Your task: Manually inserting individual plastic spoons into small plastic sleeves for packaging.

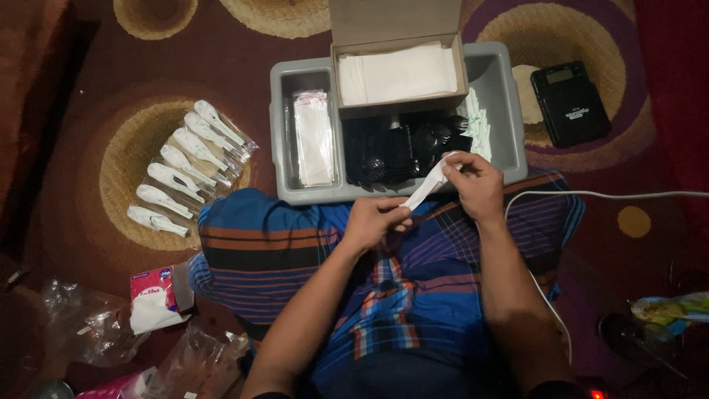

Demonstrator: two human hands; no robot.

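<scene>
Both of my hands hold one folded white napkin (428, 185) over my lap, just in front of a grey tray (279, 133). My left hand (375, 222) pinches its lower end and my right hand (476, 185) grips its upper end. Inside the tray lie a stack of clear sleeves (314, 137), a pile of black plastic cutlery (399, 148) and small white packets (480, 122). An open cardboard box of white napkins (399, 74) rests on the tray's far side.
Several finished clear packs with white spoons (188, 166) lie in a row on the carpet at left. A tissue pack (155, 299) and crumpled plastic bags (96, 325) sit at lower left. A black scale (570, 100) is at upper right; a white cable (613, 194) crosses right.
</scene>
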